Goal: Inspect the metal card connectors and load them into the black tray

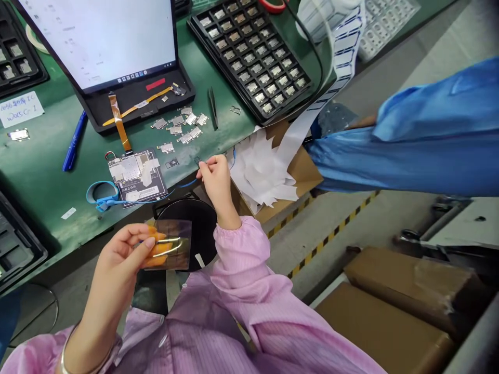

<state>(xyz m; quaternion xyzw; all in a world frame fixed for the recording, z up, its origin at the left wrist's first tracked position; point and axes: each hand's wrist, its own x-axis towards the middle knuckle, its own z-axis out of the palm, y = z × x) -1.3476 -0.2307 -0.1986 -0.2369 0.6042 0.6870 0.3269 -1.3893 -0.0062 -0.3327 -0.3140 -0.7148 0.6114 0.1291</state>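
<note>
My left hand (127, 254) pinches a clear amber film sheet (177, 244) between thumb and fingers, in front of the bench. At the bench's front edge, my right hand (216, 179) is closed on a small dark piece (197, 160) at the fingertips; its kind is too small to tell. Left of it lie a small dark flat part (172, 163) and a circuit board (134, 174) with white stickers, joined by an orange flex cable (120, 124) to the display unit. Several small metal modules (185, 124) lie loose behind my right hand, beside black tweezers (212, 108).
A lit screen (113, 36) stands at the back. A black tray (253, 57) holds rows of metal modules. A blue pen (75, 141) and blue wrist strap (103, 196) lie left. A carton (307, 174) with white paper strip stands right, beside another person's blue sleeve (409, 150).
</note>
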